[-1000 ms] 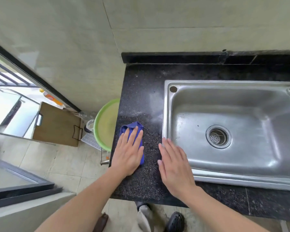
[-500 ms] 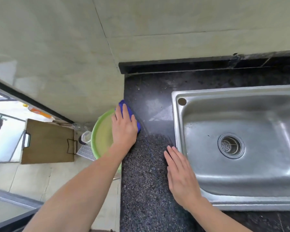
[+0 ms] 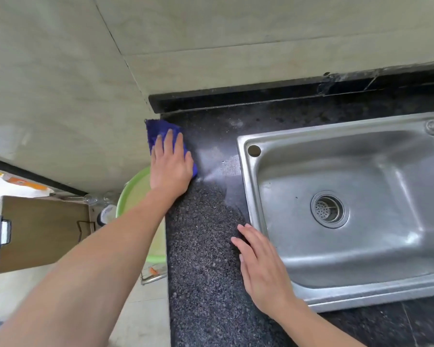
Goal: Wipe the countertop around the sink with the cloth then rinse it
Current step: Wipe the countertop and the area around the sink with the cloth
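Pressing flat with straight fingers (image 3: 170,144), the left hand (image 3: 171,169) covers the blue cloth (image 3: 158,130), which pokes out at its 11 o'clock, nearer the back corner of the countertop (image 3: 206,259) than before; the right hand (image 3: 261,269) stays flat, palm down, at 8 o'clock of the sink (image 3: 243,176).

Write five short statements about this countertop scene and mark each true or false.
1. The left hand presses the blue cloth onto the countertop. True.
2. The right hand holds the cloth. False: it rests flat and empty beside the sink.
3. The cloth lies inside the sink. False: it is at the countertop's far left corner.
4. A green basin sits beyond the countertop's left edge. True.
5. Dishes fill the sink. False: only its drain strainer shows.
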A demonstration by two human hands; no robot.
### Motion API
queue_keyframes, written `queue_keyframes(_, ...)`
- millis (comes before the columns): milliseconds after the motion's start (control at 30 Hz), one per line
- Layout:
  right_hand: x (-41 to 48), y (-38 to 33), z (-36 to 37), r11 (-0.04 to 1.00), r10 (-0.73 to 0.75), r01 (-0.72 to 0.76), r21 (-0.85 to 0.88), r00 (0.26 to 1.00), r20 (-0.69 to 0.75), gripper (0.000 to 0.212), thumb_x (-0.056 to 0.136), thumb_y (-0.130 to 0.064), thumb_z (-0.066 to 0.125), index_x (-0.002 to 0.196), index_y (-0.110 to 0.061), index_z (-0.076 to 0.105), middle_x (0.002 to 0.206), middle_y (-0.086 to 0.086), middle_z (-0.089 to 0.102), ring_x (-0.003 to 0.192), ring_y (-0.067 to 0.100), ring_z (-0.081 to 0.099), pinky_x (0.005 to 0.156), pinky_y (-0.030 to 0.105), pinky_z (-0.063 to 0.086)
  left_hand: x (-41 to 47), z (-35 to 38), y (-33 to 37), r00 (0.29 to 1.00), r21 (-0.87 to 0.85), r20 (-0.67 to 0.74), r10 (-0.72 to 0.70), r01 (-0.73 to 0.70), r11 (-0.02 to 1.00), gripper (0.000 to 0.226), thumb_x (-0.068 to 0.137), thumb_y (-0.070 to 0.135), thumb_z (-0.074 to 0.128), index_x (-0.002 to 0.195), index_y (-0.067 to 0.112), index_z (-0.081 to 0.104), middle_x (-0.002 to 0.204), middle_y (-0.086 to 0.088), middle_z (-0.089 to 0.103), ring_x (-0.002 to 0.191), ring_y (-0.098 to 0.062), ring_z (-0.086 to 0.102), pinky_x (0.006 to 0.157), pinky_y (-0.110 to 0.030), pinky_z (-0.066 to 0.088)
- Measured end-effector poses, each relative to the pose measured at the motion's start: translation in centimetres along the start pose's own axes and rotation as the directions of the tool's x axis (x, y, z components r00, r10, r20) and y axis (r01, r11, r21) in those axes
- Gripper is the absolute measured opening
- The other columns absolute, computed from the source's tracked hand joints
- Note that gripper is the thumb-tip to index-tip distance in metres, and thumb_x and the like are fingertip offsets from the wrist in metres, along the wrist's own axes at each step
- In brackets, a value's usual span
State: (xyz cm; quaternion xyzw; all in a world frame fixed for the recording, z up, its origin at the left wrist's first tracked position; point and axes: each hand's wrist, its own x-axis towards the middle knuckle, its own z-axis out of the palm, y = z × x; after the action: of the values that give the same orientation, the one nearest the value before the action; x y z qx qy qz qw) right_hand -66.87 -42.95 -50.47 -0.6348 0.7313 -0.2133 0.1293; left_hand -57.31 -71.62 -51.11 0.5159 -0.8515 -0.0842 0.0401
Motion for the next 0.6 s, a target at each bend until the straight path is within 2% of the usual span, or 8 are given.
queue_keyframes(67,0.1,0.0,0.0,1.0,0.007,-0.007,-0.013,1.0,-0.009,0.047,0.086,-0.006,0.058,0.132,-0.011,0.049,0.146,0.006,0.04,0.14,0.022,0.032,0.112,0.038,0.031,-1.6,0.3,0.4,1.0,0.038,-0.022,0.009,-0.008,0.999,0.061,0.098,0.035,0.019,0.146,0.0,0.033,0.152,-0.022,0.031,0.141,-0.044,0.024,0.118,-0.051,0.015)
queue_keyframes(167,-0.1,0.0,0.0,0.998,0.054,-0.054,-0.017,0.998,-0.042,0.049,0.09,-0.012,0.054,0.138,-0.006,0.044,0.149,0.01,0.036,0.14,0.023,0.031,0.112,0.04,0.03,-7.8,0.2,2.5,0.988,0.025,-0.01,0.153,-0.153,0.988,0.059,0.098,0.034,0.025,0.144,-0.002,0.036,0.151,-0.023,0.033,0.14,-0.044,0.026,0.115,-0.052,0.021)
queue_keyframes(300,-0.9,-0.3,-1.1,0.973,0.23,-0.231,0.005,0.97,-0.073,0.06,0.094,-0.032,0.047,0.142,0.001,0.034,0.152,0.016,0.029,0.141,0.028,0.029,0.116,0.037,0.023,-15.9,-0.4,5.5,0.925,0.018,0.062,0.376,-0.378,0.926,0.058,0.097,0.036,0.031,0.143,0.002,0.037,0.151,-0.019,0.035,0.141,-0.04,0.027,0.11,-0.05,0.023)
queue_keyframes(400,-3.3,-0.1,-2.0,0.955,0.291,-0.293,-0.042,0.955,-0.05,0.069,0.095,-0.047,0.035,0.144,0.002,0.03,0.154,0.016,0.025,0.142,0.026,0.025,0.116,0.035,0.019,-16.9,0.4,8.1,0.86,0.004,0.119,0.496,-0.5,0.866,0.056,0.096,0.04,0.035,0.143,0.008,0.034,0.15,-0.016,0.039,0.139,-0.04,0.032,0.108,-0.05,0.025)
queue_keyframes(467,-5.1,0.1,-2.0,0.95,0.293,-0.292,-0.111,0.956,-0.012,0.073,0.094,-0.052,0.033,0.144,0.003,0.031,0.154,0.017,0.025,0.142,0.028,0.026,0.114,0.039,0.023,-16.3,0.6,9.7,0.844,-0.012,0.13,0.52,-0.523,0.852,0.056,0.095,0.04,0.037,0.143,0.01,0.038,0.15,-0.014,0.039,0.138,-0.041,0.033,0.11,-0.05,0.024)
queue_keyframes(600,-5.5,0.5,-1.4,0.917,0.356,-0.343,-0.202,0.934,0.031,0.077,0.086,-0.051,0.046,0.141,0.004,0.038,0.15,0.02,0.032,0.139,0.031,0.033,0.111,0.042,0.027,-15.3,0.8,11.1,0.845,-0.046,0.125,0.52,-0.519,0.854,0.055,0.094,0.04,0.039,0.141,0.011,0.046,0.149,-0.014,0.04,0.138,-0.041,0.033,0.111,-0.051,0.027)
